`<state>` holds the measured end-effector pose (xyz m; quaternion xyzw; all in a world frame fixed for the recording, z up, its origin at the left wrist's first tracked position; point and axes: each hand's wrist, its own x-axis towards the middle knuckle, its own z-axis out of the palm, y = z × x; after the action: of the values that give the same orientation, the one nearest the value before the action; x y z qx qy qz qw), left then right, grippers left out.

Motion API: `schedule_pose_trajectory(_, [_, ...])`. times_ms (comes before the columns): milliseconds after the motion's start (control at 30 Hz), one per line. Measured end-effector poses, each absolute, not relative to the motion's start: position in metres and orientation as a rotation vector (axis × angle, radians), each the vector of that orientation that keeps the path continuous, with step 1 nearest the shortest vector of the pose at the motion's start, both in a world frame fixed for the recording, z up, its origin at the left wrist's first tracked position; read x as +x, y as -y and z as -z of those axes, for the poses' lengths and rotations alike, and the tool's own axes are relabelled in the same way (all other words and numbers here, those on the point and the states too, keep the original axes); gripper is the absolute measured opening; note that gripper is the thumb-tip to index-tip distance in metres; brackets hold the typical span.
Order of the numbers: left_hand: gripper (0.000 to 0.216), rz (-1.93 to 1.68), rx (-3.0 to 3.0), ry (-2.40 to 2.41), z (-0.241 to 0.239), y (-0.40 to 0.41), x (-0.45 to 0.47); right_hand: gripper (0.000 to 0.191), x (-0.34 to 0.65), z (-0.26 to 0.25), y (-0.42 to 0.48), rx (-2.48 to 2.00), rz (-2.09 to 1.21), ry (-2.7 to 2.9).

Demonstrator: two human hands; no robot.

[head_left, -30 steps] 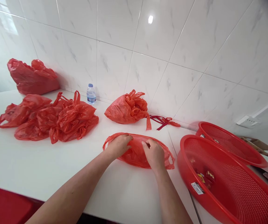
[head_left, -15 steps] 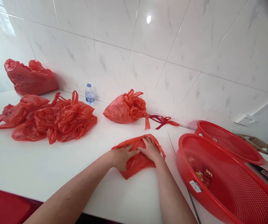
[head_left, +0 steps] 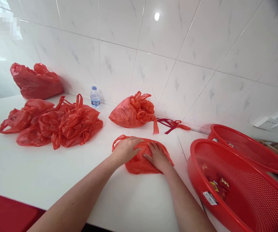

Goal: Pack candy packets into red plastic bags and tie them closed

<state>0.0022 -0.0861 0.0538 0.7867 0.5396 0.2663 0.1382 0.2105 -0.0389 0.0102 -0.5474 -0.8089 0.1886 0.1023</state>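
A crumpled red plastic bag lies on the white counter in front of me. My left hand rests on its left upper part with fingers curled into the plastic. My right hand presses on its right side, fingers bent over the folds. Both hands touch each other near the bag's middle. One handle loop sticks out at the left.
A heap of red bags lies at the left, another full bag against the tiled wall, one knotted bag behind. A small water bottle, red ribbon, two red mesh baskets at right, a wall socket.
The bag was spread wide a second ago; my hands have gathered and folded it into a smaller bundle and now press on it closer together.
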Motion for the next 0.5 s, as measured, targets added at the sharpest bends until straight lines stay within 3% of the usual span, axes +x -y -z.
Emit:
schedule_pose_trajectory(200, [0.082, -0.262, 2.344, -1.505, -0.019, 0.077, 0.009, 0.044, 0.199, -0.018, 0.056, -1.360, -0.369, 2.279])
schedule_pose_trajectory(400, [0.090, -0.215, 2.343, -1.489, -0.010, 0.069, -0.001, 0.031, 0.217, -0.075, 0.135, -1.128, -0.022, 2.118])
schedule_pose_trajectory(500, [0.084, -0.318, 2.367, -1.471, -0.016, 0.073, 0.001, 0.030, 0.259, -0.110, 0.171, -1.165, 0.226, 2.079])
